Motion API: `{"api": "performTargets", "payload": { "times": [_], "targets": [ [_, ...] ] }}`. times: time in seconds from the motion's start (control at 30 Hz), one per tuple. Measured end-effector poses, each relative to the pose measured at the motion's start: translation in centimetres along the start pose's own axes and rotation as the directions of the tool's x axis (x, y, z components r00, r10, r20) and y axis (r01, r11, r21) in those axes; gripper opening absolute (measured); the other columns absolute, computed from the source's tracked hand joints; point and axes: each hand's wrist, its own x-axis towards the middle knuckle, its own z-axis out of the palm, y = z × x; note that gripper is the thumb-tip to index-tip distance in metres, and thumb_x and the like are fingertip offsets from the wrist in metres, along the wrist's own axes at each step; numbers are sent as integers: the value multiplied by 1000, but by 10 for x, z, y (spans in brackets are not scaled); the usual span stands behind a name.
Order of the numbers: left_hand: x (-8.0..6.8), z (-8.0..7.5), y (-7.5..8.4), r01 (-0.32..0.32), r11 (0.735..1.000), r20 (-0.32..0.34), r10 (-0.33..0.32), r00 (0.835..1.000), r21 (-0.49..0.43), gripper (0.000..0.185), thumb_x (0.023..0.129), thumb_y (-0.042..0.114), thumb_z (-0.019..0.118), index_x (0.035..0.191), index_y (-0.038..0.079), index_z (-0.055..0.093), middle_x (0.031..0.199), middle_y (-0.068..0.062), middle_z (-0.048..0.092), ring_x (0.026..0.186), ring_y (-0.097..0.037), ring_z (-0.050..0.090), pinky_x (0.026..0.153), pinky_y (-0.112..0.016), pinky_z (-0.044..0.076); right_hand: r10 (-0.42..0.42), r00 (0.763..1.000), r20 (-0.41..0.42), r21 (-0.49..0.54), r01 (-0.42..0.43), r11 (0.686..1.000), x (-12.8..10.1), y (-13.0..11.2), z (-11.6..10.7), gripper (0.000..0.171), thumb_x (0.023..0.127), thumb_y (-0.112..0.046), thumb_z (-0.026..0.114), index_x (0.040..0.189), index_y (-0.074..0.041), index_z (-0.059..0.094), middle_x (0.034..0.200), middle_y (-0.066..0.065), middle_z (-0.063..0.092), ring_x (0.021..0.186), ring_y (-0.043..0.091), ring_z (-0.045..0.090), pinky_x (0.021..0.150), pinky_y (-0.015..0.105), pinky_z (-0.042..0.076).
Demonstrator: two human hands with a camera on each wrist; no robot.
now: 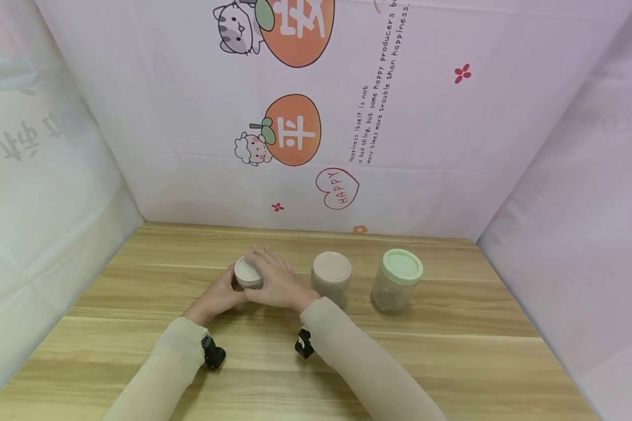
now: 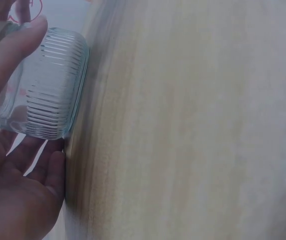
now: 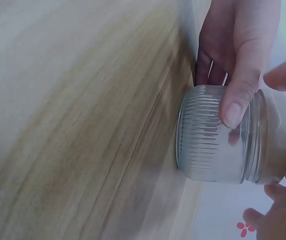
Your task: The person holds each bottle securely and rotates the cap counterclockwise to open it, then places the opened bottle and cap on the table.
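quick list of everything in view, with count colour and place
held jar: 1, clear ribbed glass, upright on the table, leftmost of the jars
held jar's lid: 1, off-white, on that jar
pink-beige-lidded jar: 1, see-through, middle of the row
green-lidded jar: 1, see-through, right end of the row
table: 1, light brown wood grain, under the jars
printed cloth: white, behind the table and along both sides, panel count unclear
wrist devices: 2, black, one at each cuff
sleeves: 2, cream, over the table's front
left hand: 1, gripping the jar's side
right hand: 1, around the off-white lid
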Motion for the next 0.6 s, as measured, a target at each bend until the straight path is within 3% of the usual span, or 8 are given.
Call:
{"api": "performTargets", "payload": {
  "times": [0.17,0.27,0.6],
  "targets": [
    [1,0,0,-7,1000,-1,7,1000,-16,92,92,30,76,159,9,17,153,-20,36,139,-40,36,109,-58,36,91,989,-113,-89,-102,991,2,-5,1,74,85,-55,68,146,-18,49,149,11,43,132,28,42,105,47,38],
    [1,1,-1,-16,999,1,16,1000,-51,93,90,29,78,159,9,19,153,-19,36,138,-39,37,108,-58,37,130,979,-155,-159,-155,975,1,-9,-2,78,85,-64,67,143,-14,53,136,10,50,122,24,47,103,44,38],
    [2,1,-4,-25,995,-5,24,1000,-99,92,89,24,79,158,8,20,153,-20,37,137,-40,39,107,-57,38,182,974,-134,-243,-210,947,3,-13,-1,87,82,-75,64,145,-16,51,131,6,55,117,22,49,100,47,40]
  ]
}}
